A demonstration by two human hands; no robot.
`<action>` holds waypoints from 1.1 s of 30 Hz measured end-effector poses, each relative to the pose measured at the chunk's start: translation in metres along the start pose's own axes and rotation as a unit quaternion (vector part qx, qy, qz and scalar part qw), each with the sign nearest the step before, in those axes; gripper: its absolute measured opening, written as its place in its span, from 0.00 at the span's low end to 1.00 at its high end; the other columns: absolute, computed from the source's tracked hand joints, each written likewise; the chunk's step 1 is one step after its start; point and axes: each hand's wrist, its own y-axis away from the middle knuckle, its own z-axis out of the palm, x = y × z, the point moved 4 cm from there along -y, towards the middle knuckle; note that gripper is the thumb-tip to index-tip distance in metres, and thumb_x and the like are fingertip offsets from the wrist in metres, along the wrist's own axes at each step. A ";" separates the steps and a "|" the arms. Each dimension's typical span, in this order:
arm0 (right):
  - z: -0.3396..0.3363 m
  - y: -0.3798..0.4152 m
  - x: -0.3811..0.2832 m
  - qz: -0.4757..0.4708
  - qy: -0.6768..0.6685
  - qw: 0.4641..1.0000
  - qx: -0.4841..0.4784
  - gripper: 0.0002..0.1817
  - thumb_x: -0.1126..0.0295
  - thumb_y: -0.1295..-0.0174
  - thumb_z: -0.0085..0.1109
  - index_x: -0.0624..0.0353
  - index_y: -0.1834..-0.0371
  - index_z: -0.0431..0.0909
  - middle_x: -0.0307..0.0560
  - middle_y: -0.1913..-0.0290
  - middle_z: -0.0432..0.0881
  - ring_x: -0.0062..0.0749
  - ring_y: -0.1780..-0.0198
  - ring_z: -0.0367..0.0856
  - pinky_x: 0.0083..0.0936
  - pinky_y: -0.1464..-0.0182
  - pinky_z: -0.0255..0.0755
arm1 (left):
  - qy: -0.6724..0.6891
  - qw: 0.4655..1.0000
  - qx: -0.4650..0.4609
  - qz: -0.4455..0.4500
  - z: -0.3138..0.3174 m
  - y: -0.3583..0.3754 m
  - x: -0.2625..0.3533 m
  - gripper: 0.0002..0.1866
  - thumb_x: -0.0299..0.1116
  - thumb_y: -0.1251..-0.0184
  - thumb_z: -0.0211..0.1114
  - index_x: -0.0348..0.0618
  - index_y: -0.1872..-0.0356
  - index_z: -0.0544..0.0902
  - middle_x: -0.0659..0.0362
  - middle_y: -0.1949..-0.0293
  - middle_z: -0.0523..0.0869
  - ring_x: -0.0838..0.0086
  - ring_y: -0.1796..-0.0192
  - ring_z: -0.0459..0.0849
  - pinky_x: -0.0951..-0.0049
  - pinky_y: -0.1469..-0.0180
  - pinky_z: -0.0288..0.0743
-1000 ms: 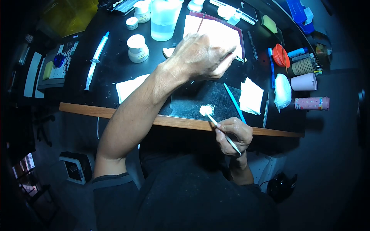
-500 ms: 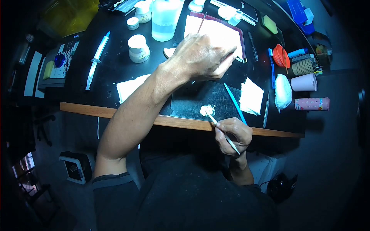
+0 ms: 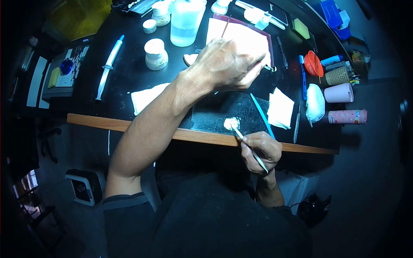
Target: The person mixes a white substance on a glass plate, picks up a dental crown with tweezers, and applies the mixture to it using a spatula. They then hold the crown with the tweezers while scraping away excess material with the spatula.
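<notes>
On a dark, scratched mixing slab [image 3: 206, 118] near the table's front edge lies a small mound of white paste [image 3: 231, 124]. The tip of a slim white spatula [image 3: 239, 134] rests in it; my right hand [image 3: 263, 150] pinches this tool between thumb and fingers. A blue stick-like tool [image 3: 261, 112] lies just beyond that hand. Further back, my left hand [image 3: 234, 62] is closed over a white sheet [image 3: 251, 38] in a dark red tray [image 3: 270, 43]. Its fingertips are turned away, hiding what they grip. A thin reddish-brown handle [image 3: 226, 26] shows past its knuckles.
White jars [image 3: 155, 55] and a bottle of clear liquid [image 3: 183, 30] stand back left, with a syringe [image 3: 109, 64] further left. Folded tissues [image 3: 280, 108] lie right of the slab. An orange-red bowl [image 3: 313, 63] and cups [image 3: 339, 93] line the right side.
Almost nothing differs; both hands keep their places and the spatula tip stays in the paste. The view shifts very slightly.
</notes>
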 end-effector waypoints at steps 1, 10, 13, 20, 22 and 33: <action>0.000 0.000 0.000 -0.005 -0.001 1.000 0.001 0.06 0.86 0.48 0.68 0.68 0.68 0.86 0.51 0.70 0.89 0.27 0.74 0.88 0.20 0.72 0.79 | 0.000 1.000 -0.004 -0.004 0.000 0.000 0.000 0.11 0.38 0.25 0.70 0.43 0.52 0.91 0.51 0.70 0.92 0.66 0.74 0.91 0.72 0.72 0.85; 0.001 -0.002 -0.002 -0.014 0.009 1.000 0.012 0.07 0.87 0.49 0.67 0.68 0.68 0.86 0.51 0.71 0.88 0.30 0.74 0.89 0.21 0.72 0.80 | -0.001 1.000 -0.018 -0.008 0.000 -0.002 0.000 0.11 0.38 0.25 0.70 0.44 0.52 0.91 0.51 0.69 0.92 0.67 0.73 0.91 0.73 0.72 0.85; 0.000 0.001 -0.002 -0.012 0.007 1.000 0.008 0.07 0.87 0.50 0.66 0.68 0.68 0.86 0.51 0.72 0.88 0.30 0.74 0.88 0.22 0.72 0.80 | 0.003 1.000 -0.013 -0.008 -0.001 -0.001 0.001 0.11 0.38 0.25 0.70 0.44 0.52 0.91 0.51 0.69 0.92 0.67 0.73 0.91 0.73 0.72 0.85; 0.001 0.002 0.000 -0.022 -0.021 0.999 0.023 0.08 0.88 0.50 0.65 0.69 0.68 0.86 0.52 0.72 0.88 0.31 0.75 0.87 0.23 0.73 0.78 | -0.012 1.000 -0.009 -0.007 -0.001 0.000 -0.001 0.11 0.38 0.25 0.69 0.44 0.52 0.91 0.51 0.68 0.92 0.66 0.73 0.92 0.73 0.71 0.86; 0.002 0.003 0.000 -0.028 -0.020 0.999 0.016 0.08 0.88 0.50 0.65 0.69 0.67 0.86 0.52 0.72 0.88 0.30 0.75 0.87 0.22 0.73 0.78 | -0.011 1.000 -0.009 -0.004 0.000 -0.001 0.000 0.11 0.38 0.25 0.69 0.44 0.52 0.91 0.51 0.68 0.92 0.66 0.73 0.92 0.73 0.71 0.86; 0.003 0.002 0.000 -0.014 -0.006 1.000 0.024 0.07 0.87 0.49 0.66 0.68 0.67 0.86 0.51 0.72 0.89 0.28 0.76 0.86 0.20 0.74 0.76 | -0.006 1.000 -0.018 -0.009 -0.001 -0.001 0.001 0.11 0.38 0.25 0.69 0.44 0.51 0.91 0.51 0.69 0.92 0.67 0.73 0.92 0.73 0.72 0.86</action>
